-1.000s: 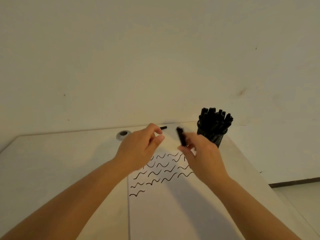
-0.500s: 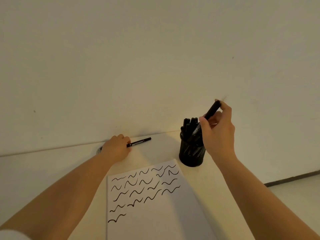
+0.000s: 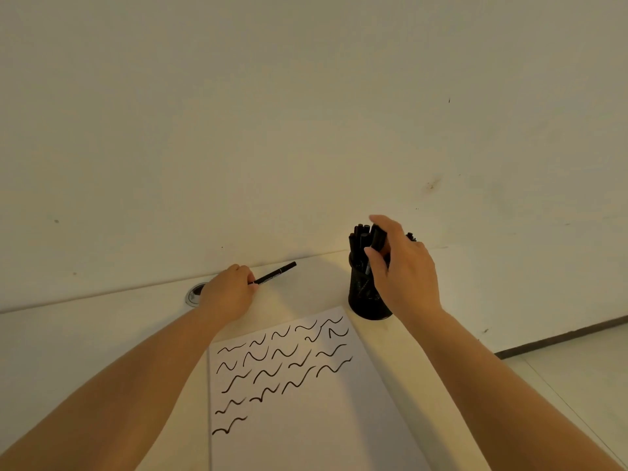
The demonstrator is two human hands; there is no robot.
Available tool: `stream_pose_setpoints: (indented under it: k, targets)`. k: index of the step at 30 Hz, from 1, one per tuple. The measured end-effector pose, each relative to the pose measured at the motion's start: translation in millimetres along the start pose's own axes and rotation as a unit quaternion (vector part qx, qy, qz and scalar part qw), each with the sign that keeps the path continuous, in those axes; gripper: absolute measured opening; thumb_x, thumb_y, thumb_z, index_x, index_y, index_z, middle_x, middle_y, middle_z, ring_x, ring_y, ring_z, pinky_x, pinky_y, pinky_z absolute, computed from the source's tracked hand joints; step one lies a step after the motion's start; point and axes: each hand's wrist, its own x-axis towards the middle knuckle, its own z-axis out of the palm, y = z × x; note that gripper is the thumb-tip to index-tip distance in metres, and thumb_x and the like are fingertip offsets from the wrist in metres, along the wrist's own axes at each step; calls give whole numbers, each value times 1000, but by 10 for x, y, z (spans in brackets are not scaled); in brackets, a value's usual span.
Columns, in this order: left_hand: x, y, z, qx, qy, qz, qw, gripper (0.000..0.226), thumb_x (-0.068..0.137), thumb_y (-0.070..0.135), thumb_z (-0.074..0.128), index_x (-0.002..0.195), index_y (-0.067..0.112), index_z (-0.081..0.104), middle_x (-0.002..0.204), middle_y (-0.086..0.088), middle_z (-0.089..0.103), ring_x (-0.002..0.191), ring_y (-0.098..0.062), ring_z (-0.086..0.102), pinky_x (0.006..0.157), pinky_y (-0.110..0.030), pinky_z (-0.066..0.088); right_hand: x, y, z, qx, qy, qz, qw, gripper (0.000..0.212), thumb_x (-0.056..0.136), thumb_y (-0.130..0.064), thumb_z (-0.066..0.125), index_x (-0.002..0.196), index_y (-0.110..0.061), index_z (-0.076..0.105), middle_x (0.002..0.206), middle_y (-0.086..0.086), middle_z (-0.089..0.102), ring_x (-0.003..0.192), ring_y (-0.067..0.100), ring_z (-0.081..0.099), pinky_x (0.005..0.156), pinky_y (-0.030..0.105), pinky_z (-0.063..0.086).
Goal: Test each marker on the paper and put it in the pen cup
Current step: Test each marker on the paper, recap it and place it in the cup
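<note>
At the table's (image 3: 85,334) far edge, the left hand (image 3: 228,294) grips a black marker (image 3: 277,276) lying beside the paper (image 3: 306,419). The right hand (image 3: 404,270) pinches another marker (image 3: 378,237) upright in the pen cup (image 3: 365,300).

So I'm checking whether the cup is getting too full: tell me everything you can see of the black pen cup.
The pen cup is a black, round, upright holder, seemingly mesh, standing on the pale table near the wall, just beyond the paper's far right corner. It is packed with black markers, caps sticking above the rim. The right hand covers its right side, pinching a marker at the cup's top among the others.
</note>
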Motion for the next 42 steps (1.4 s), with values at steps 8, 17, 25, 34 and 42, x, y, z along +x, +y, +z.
stream_pose_setpoints:
  k: [8, 17, 25, 34, 42]
  targets:
    - [-349, 168, -103, -35, 6, 15, 999, 20, 95, 31, 40, 106, 17, 50, 97, -3, 65, 82, -22, 59, 69, -36, 48, -37, -10, 28, -89, -7, -38, 995, 27, 81, -9, 66, 107, -8, 59, 73, 7, 67, 67, 30, 59, 77, 35, 39]
    - [-843, 320, -253, -130, 29, 30, 991, 15, 95, 30, 41, 105, 20, 48, 96, 2, 64, 85, -19, 61, 76, -43, 51, 25, 1, 15, -182, -102, -25, 978, 18, 91, -24, 50, 102, -13, 59, 93, 3, 67, 87, 24, 57, 85, 30, 28]
    - [-1276, 339, -452, -218, 31, 38, 975, 7, 95, 29, 42, 98, 27, 47, 90, 13, 63, 85, -10, 61, 78, -38, 51, -216, -333, -135, -29, -1, -44, 999, 9, 84, -12, 60, 91, -9, 67, 89, 5, 66, 86, 23, 51, 76, 26, 36]
    - [-2086, 393, -485, -344, 31, 66, 936, 14, 90, 27, 52, 84, 39, 48, 78, 13, 65, 75, -5, 62, 69, -29, 52, -1091, -1057, -103, 331, -271, 126, 895, 13, 92, -32, 49, 91, -32, 63, 65, -13, 63, 60, -2, 54, 62, 18, 44]
    - [-2578, 232, -377, -383, -68, 64, 919, 13, 91, 28, 51, 85, 36, 59, 69, 20, 64, 59, 2, 56, 60, -10, 42, -1506, -1243, -83, 415, -210, 193, 864, 31, 96, -25, 38, 79, -20, 64, 52, -10, 55, 53, 3, 50, 56, 12, 43]
